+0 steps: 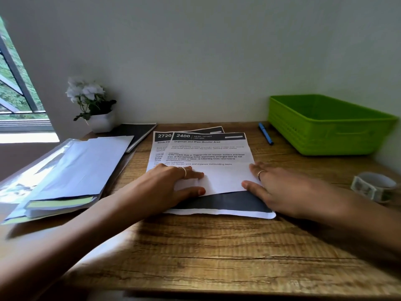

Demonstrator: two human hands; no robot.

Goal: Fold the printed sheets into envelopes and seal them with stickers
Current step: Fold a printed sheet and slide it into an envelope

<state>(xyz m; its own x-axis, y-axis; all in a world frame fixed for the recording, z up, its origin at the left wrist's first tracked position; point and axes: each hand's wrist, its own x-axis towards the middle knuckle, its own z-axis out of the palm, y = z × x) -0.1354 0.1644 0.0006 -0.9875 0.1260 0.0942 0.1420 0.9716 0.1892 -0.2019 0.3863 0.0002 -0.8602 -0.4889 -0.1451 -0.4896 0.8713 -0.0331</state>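
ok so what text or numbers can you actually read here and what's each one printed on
"2400" and "DESK / STUDY": black header of the top sheet.
"Organize and Wipe Monitor Area": title on the same sheet.
"1) No visible dust or fingerprints on monitor surface and base area...": bold lines on it; the smaller print is too blurred.
"2720" and "Book Fil...", cut off: the sheet underneath.
Roll of tape: pattern only, nothing readable.

We see a wood-grain counter [217,246] set against a plain pale wall [195,51], with daylight entering through a barred window [15,83] at left.
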